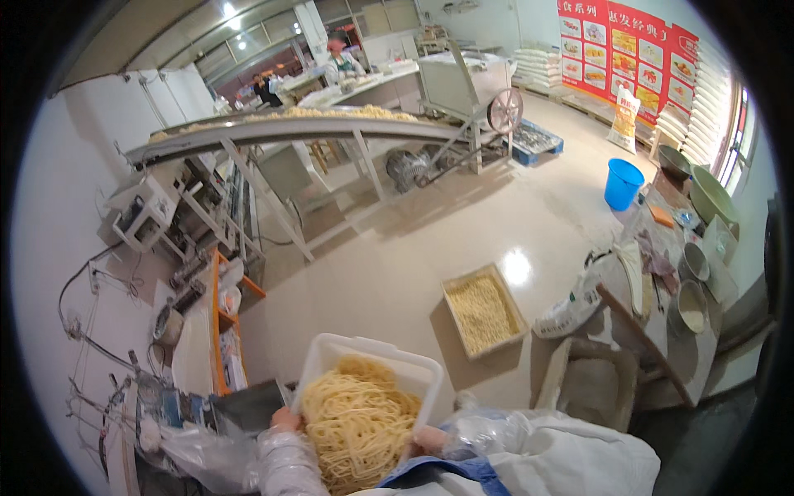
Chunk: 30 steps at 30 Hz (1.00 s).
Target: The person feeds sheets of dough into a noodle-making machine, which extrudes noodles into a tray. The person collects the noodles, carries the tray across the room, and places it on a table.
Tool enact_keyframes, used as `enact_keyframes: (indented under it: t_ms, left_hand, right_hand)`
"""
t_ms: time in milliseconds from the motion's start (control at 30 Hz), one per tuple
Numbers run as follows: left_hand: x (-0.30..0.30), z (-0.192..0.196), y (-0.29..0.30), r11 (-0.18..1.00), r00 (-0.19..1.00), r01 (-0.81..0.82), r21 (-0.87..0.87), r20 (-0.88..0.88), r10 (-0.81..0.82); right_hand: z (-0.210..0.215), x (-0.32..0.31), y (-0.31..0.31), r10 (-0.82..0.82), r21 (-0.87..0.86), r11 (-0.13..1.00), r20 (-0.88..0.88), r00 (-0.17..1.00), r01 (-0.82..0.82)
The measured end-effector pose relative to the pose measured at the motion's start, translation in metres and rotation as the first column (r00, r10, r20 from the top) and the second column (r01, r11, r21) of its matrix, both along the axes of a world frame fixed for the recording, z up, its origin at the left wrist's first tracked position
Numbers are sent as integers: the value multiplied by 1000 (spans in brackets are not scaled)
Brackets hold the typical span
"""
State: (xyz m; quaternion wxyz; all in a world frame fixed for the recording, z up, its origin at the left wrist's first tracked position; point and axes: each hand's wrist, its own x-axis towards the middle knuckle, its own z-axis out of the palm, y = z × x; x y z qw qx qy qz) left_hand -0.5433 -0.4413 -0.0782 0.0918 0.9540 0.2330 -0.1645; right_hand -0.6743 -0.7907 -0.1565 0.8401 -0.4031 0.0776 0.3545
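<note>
A white plastic tub (418, 364) full of pale yellow noodles (360, 422) is held up in front of me at the bottom of the head view. My left hand (285, 420) grips its left side, and my right hand (430, 438) is closed at its right side. The fingers of both hands are partly hidden by the tub's walls. Clear plastic sleeves cover both of my forearms. On the floor ahead and to the right stands a tray (518, 318) of small pale pieces (480, 314), apart from my hands.
A long conveyor (281, 128) carrying pale pieces crosses the back left. Orange-framed shelving (222, 331) and machinery stand at left. On the right are a grey bin (591, 380), a white sack (571, 314), a cluttered table (608, 289) and a blue bucket (623, 183). A co-worker (341, 66) stands far back.
</note>
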Motion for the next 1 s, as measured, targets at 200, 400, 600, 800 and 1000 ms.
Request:
enact_keyframes:
  t_ms: [200, 400, 600, 800, 1000]
  left_hand:
    - [148, -3, -121, 978, 980, 198, 66, 2, -198]
    - [291, 28, -181, 940, 942, 328, 97, 41, -333]
    - [461, 4, -206, 910, 912, 410, 58, 8, -411]
    - [664, -17, -267, 788, 784, 593, 168, 101, -612]
    - [796, 0, -380, 593, 594, 804, 49, -21, -804]
  right_hand:
    - [26, 126, -77, -46, -280, 958, -331, 943, -52]
    - [23, 234, -128, 40, -100, 992, -286, 957, -71]
    - [16, 362, -134, -134, -51, 991, -304, 943, 124]
    - [65, 501, -106, -625, -141, 776, -35, 780, 615]
    - [83, 583, -148, -667, -80, 737, -244, 704, 671]
